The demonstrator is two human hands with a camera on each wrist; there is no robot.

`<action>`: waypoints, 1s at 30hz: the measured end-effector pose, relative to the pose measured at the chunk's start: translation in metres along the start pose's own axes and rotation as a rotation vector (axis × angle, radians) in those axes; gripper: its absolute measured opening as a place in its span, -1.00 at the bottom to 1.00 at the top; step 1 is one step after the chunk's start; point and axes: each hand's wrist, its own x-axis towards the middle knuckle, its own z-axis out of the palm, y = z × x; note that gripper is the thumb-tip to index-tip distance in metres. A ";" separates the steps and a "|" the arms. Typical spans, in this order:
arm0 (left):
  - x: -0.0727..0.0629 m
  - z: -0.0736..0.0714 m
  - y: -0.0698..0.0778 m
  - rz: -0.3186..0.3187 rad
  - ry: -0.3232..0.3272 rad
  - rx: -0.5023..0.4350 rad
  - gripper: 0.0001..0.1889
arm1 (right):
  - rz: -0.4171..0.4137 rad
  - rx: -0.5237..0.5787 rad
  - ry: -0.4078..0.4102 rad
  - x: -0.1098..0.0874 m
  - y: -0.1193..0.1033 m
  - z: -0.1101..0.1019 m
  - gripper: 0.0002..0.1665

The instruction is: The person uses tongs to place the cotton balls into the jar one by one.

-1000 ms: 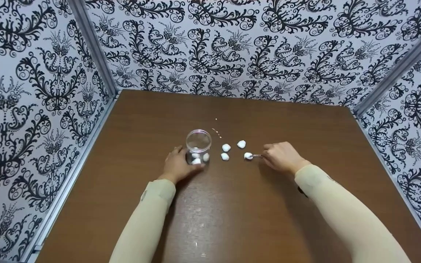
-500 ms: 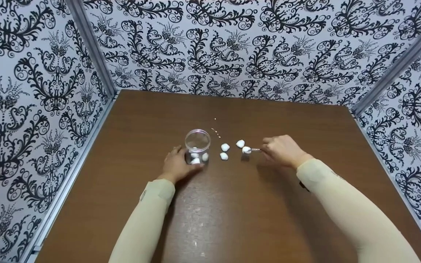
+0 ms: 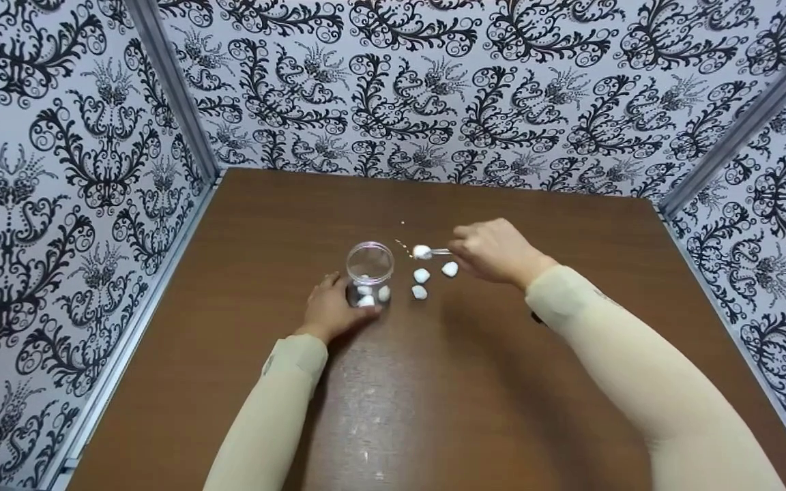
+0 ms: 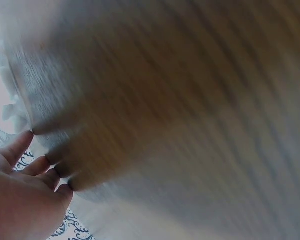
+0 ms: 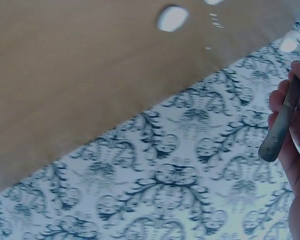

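In the head view my left hand (image 3: 333, 308) holds a clear plastic jar (image 3: 370, 264) by its side, low on the table. Several white cotton balls (image 3: 366, 300) lie inside the jar. My right hand (image 3: 495, 252) grips metal tweezers (image 3: 440, 251), whose tips carry one cotton ball (image 3: 421, 251) above the table, right of the jar's mouth. In the right wrist view the tweezers' broad joined end (image 5: 276, 140) points away from that cotton ball (image 5: 291, 41). The left wrist view shows my left fingers (image 4: 40, 165) close up, with the jar's contents blurred at the left edge.
Three loose cotton balls, a near one (image 3: 419, 292), a middle one (image 3: 421, 275) and a right one (image 3: 449, 269), lie right of the jar. Small pale specks (image 3: 403, 245) mark the brown table (image 3: 393, 395). Patterned walls (image 3: 406, 88) enclose its back and sides.
My right hand has lifted a cotton ball off the table with the tweezers and carried it left and away from me, towards the jar. My left hand and the jar have stayed put.
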 end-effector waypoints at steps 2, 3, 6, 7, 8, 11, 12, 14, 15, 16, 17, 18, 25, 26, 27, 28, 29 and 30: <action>0.000 0.000 0.000 0.002 0.003 0.003 0.02 | -0.013 -0.003 0.012 0.013 -0.003 -0.003 -0.87; 0.000 0.000 0.000 0.002 0.003 0.006 0.02 | -0.019 -0.004 0.015 0.019 -0.005 -0.003 -0.89; 0.000 -0.001 0.000 0.002 0.004 0.011 0.01 | -0.036 -0.003 0.020 0.035 -0.012 -0.002 -0.91; 0.000 -0.001 0.000 0.001 0.005 0.012 0.01 | -0.042 -0.003 0.018 0.039 -0.014 -0.001 -0.91; -0.001 -0.001 0.000 0.000 0.005 0.012 0.00 | -0.049 -0.001 0.015 0.043 -0.017 0.001 -0.90; 0.000 -0.001 0.000 -0.001 0.005 0.014 0.00 | -0.068 -0.005 0.003 0.051 -0.023 0.006 -0.87; 0.000 -0.001 0.001 -0.006 0.001 0.017 0.00 | -0.073 -0.007 0.000 0.053 -0.024 0.007 -0.87; 0.000 -0.001 0.001 -0.002 0.003 0.021 0.00 | -0.076 -0.012 -0.007 0.056 -0.026 0.011 -0.88; 0.000 0.000 0.001 0.000 0.002 0.024 0.00 | -0.075 -0.014 -0.009 0.057 -0.027 0.012 -0.89; 0.000 0.000 0.001 0.001 0.001 0.026 0.00 | -0.073 -0.018 -0.013 0.057 -0.027 0.014 -0.89; 0.001 0.000 0.001 0.003 0.002 0.025 0.01 | -0.070 -0.019 -0.016 0.057 -0.027 0.015 -0.90; 0.001 0.000 0.001 0.005 0.003 0.022 0.01 | -0.067 -0.020 -0.019 0.058 -0.027 0.016 -0.90; 0.000 -0.001 0.001 0.010 0.014 0.016 0.01 | -0.069 -0.025 -0.057 0.059 -0.027 0.020 -0.93; 0.000 -0.001 0.002 0.009 0.015 0.020 0.00 | -0.070 -0.027 -0.069 0.059 -0.027 0.020 -0.94; -0.001 -0.001 0.003 0.008 0.014 0.025 0.00 | -0.070 -0.030 -0.081 0.059 -0.027 0.020 -0.95; -0.002 -0.002 0.003 0.004 0.012 0.030 -0.01 | -0.070 -0.033 -0.092 0.059 -0.027 0.020 -0.95; -0.002 -0.003 0.004 -0.001 0.010 0.036 -0.01 | -0.067 -0.032 -0.104 0.059 -0.027 0.020 -0.96; -0.003 -0.003 0.005 -0.001 0.013 0.039 -0.02 | -0.065 -0.033 -0.114 0.060 -0.027 0.020 -0.96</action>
